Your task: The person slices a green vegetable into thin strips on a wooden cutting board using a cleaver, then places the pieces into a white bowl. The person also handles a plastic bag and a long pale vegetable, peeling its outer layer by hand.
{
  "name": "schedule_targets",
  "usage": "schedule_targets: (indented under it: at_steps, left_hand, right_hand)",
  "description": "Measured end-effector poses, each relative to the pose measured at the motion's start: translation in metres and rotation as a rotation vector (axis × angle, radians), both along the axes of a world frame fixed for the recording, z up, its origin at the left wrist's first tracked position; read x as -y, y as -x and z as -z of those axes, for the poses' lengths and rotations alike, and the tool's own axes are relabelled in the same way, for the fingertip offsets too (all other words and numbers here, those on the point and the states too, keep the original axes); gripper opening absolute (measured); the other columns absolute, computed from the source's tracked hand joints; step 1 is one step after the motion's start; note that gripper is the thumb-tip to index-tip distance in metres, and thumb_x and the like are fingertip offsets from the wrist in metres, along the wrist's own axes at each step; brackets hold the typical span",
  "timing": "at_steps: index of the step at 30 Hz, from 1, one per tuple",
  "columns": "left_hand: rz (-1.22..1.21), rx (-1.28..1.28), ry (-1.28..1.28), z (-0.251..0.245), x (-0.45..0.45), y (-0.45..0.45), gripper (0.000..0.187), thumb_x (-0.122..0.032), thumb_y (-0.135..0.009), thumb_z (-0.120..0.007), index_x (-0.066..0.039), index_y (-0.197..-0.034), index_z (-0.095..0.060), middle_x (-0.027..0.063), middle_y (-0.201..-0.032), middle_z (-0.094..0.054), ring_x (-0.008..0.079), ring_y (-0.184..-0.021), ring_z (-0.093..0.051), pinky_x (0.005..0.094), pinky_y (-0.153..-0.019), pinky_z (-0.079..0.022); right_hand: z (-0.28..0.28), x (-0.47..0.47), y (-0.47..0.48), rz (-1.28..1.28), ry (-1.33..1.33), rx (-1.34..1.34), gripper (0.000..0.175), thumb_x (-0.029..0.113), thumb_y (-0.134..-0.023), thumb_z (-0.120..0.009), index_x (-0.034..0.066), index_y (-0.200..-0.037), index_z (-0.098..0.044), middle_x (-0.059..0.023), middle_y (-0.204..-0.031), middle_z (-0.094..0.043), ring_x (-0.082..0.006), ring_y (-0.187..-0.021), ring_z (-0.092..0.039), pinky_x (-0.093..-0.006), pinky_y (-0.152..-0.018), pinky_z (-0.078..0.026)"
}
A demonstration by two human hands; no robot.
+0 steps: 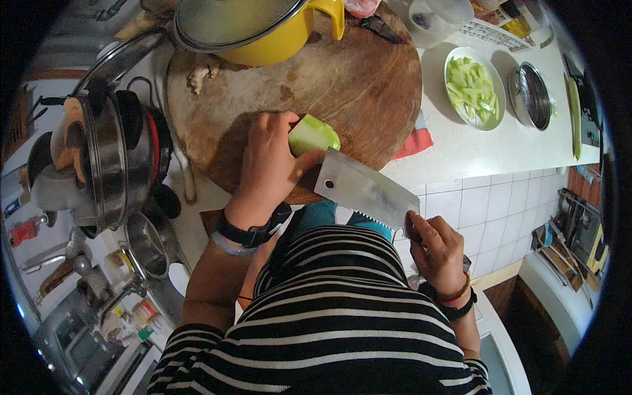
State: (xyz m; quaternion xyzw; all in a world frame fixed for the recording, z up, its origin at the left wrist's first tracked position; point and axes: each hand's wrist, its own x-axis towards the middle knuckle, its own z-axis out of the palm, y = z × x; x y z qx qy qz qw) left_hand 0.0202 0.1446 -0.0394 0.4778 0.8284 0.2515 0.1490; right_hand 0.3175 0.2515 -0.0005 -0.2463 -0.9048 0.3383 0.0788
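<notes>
My left hand [271, 158] grips a piece of pale green peeled vegetable [313, 135] on the round wooden chopping board [365, 84]. In my right hand [437, 249] is a metal cleaver [368, 190] with a hole near its tip corner and a toothed stretch along one edge. The blade lies between my hands, over the board's near edge, its far end close to my left thumb and the vegetable. A piece of ginger root [200, 79] rests at the board's left. Cut green pieces [471, 89] fill a white plate [500, 106] to the right of the board.
A yellow pot [269, 47] with a glass lid stands on the board's far part, near a dark knife [382, 29]. Right of the plate is a steel bowl [531, 96]. A red cloth [414, 143] shows beside the board. A large steel steamer pot [103, 163] stands left.
</notes>
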Motion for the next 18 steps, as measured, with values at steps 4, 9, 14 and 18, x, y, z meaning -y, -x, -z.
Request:
schedule_targets:
  at_steps: [4,9,14,18]
  left_hand:
    - [-0.033,0.175,0.155,0.000,-0.008,0.005,0.047,-0.016,-0.073,-0.080,-0.004,-0.111,-0.055,0.0134,-0.103,-0.054,0.0325,-0.097,-0.055,0.0419,-0.085,-0.045]
    - [0.068,0.037,-0.031,-0.006,-0.003,-0.003,0.046,-0.006,-0.073,-0.076,-0.006,-0.116,-0.059,0.0148,-0.112,-0.055,0.0338,-0.103,-0.055,0.0417,-0.090,-0.045]
    - [0.220,-0.101,-0.070,-0.007,-0.004,-0.006,0.045,0.003,-0.073,-0.069,-0.008,-0.116,-0.064,0.0122,-0.116,-0.055,0.0336,-0.110,-0.051,0.0420,-0.094,-0.043]
    - [0.239,-0.132,-0.080,-0.004,-0.018,0.006,0.032,0.001,-0.073,-0.068,-0.006,-0.105,-0.066,0.0107,-0.106,-0.059,0.0336,-0.101,-0.053,0.0430,-0.087,-0.045]
  right_hand:
    - [0.002,0.009,0.001,0.044,0.015,0.010,0.050,0.000,-0.070,-0.070,0.0064,-0.119,-0.063,-0.0076,-0.079,-0.060,-0.0246,-0.064,-0.062,-0.0362,-0.054,-0.051]
    - [0.000,0.013,-0.003,0.054,0.030,0.002,0.050,-0.012,-0.069,-0.065,0.0004,-0.117,-0.062,-0.0108,-0.076,-0.058,-0.0229,-0.060,-0.060,-0.0325,-0.054,-0.049]
    - [-0.005,0.012,-0.004,0.153,0.077,0.000,0.039,-0.003,-0.077,-0.066,0.0040,-0.115,-0.063,-0.0099,-0.074,-0.059,-0.0242,-0.058,-0.060,-0.0338,-0.052,-0.049]
    - [-0.009,0.009,-0.006,0.250,0.156,0.029,0.035,-0.006,-0.079,-0.063,0.0010,-0.113,-0.063,-0.0111,-0.075,-0.058,-0.0198,-0.054,-0.054,-0.0305,-0.051,-0.045]
